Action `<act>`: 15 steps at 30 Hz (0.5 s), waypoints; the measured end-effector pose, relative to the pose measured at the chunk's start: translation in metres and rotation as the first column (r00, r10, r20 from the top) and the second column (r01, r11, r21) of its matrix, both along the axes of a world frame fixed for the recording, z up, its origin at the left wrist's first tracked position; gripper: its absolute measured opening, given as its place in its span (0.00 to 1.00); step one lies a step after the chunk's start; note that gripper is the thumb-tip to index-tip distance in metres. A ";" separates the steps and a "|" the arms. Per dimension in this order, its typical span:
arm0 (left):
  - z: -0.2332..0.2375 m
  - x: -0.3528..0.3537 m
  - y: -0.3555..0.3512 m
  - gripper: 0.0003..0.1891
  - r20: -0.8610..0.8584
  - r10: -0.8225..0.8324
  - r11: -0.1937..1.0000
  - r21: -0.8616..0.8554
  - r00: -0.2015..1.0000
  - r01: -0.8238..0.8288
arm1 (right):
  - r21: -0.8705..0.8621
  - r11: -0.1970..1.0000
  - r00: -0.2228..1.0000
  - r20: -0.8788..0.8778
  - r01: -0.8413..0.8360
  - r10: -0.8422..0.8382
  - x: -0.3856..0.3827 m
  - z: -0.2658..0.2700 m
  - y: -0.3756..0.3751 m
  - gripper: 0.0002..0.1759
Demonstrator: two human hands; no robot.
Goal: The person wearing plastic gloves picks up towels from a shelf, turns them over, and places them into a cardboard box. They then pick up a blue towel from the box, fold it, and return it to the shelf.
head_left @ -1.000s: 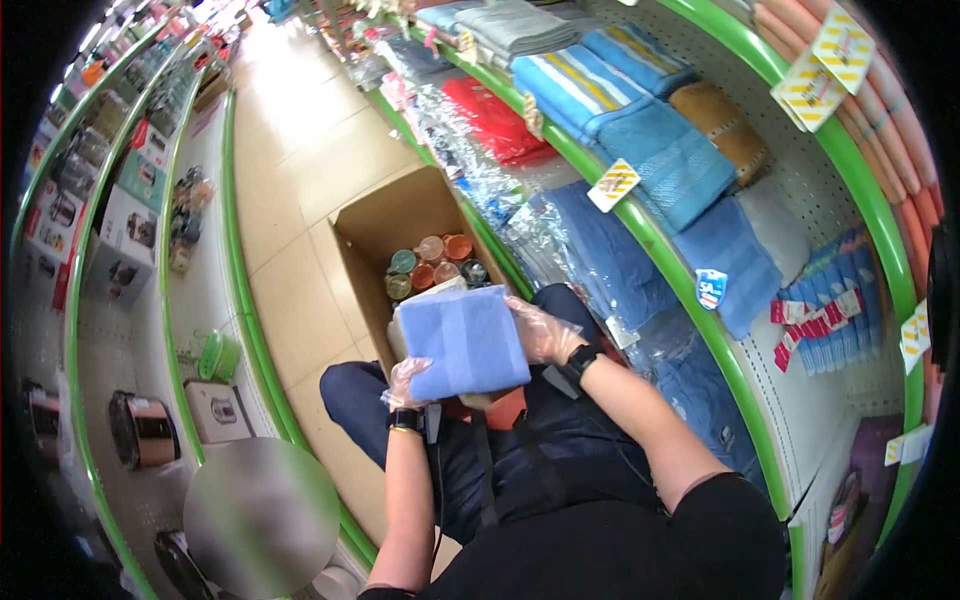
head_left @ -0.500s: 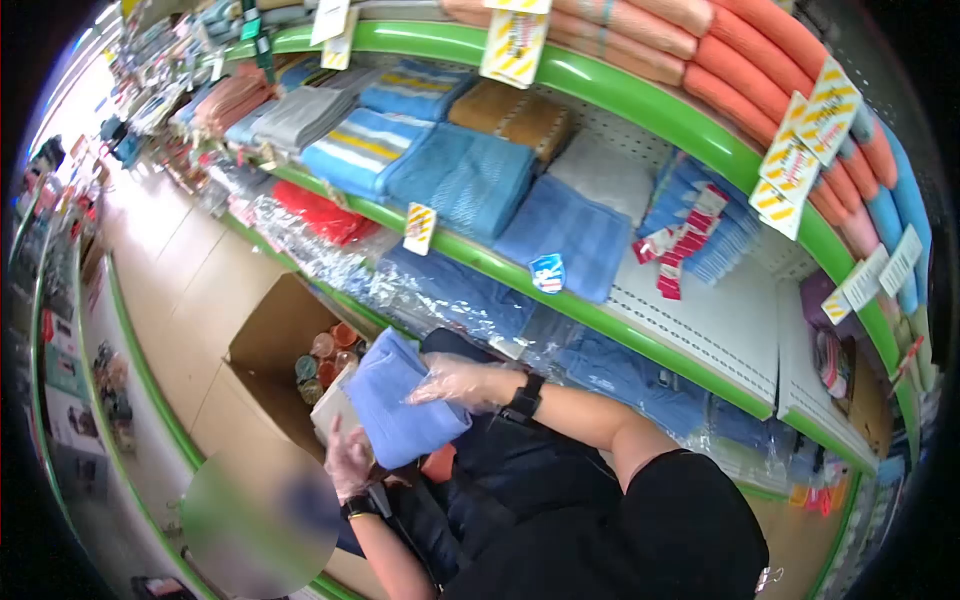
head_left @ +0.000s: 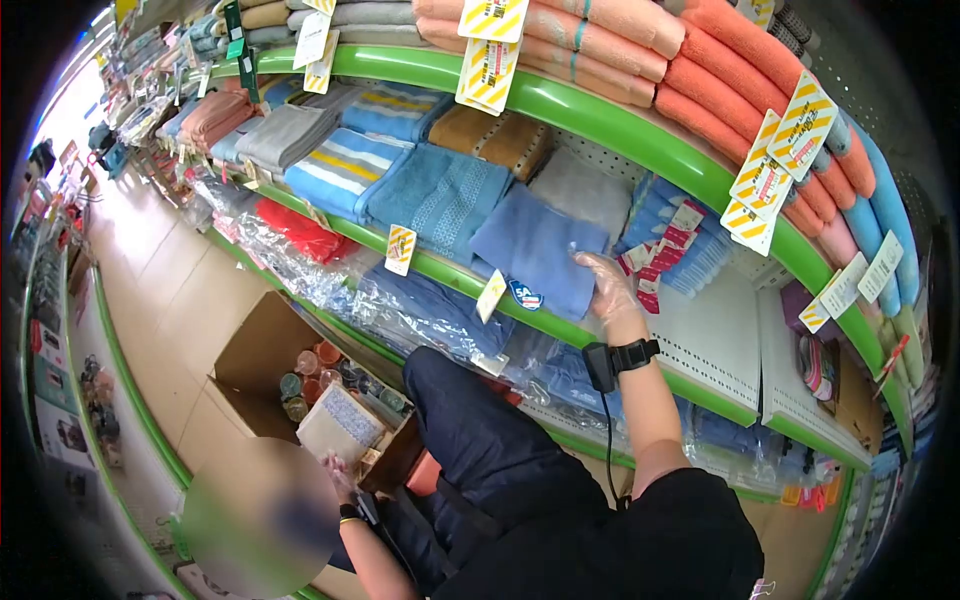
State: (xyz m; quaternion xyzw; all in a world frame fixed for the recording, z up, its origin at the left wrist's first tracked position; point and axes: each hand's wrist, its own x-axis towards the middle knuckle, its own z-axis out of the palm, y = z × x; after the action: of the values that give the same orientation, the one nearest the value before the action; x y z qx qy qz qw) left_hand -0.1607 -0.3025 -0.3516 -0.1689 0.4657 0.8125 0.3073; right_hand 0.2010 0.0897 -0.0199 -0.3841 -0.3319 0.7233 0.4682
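My right hand, in a clear plastic glove, grips the right edge of a folded blue towel. This towel lies on the middle shelf over other blue cloth, beside a teal-blue towel. Lower down, my left hand, also gloved, has its fingers closed at the near corner of a beige folded towel with a patterned bluish panel. The beige towel is at the mouth of an open cardboard box. Several round-lidded jars show inside the box.
Green-edged shelves curve across the view, with coral towels on top and price tags hanging down. Plastic-wrapped packs fill the lower shelf. My knee stands close to the box. A tiled aisle runs at left.
My right hand has carried the blue towel up and right from above the box onto the middle shelf. My left hand has moved slightly down, and the beige towel is now uncovered.
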 end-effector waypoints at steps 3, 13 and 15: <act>-0.001 -0.002 -0.002 0.03 0.082 -0.008 1.000 -0.014 0.997 0.009 | -0.040 0.999 0.999 -0.034 -0.028 0.027 0.002 -0.001 0.008 0.12; 0.007 0.002 -0.005 0.04 -0.002 -0.098 0.989 0.110 0.995 0.098 | 0.074 0.990 0.957 0.256 0.121 -0.137 0.022 -0.026 0.032 0.24; 0.012 0.002 -0.003 0.03 0.068 -0.072 0.994 0.081 0.995 0.067 | 0.042 0.997 0.941 0.331 0.062 -0.072 0.026 -0.029 0.035 0.27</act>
State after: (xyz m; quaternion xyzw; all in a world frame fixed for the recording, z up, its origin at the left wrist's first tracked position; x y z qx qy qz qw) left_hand -0.1584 -0.3055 -0.3392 -0.1691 0.4277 0.8126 0.3581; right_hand 0.2275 0.1243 -0.0493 -0.5041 -0.4041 0.6266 0.4359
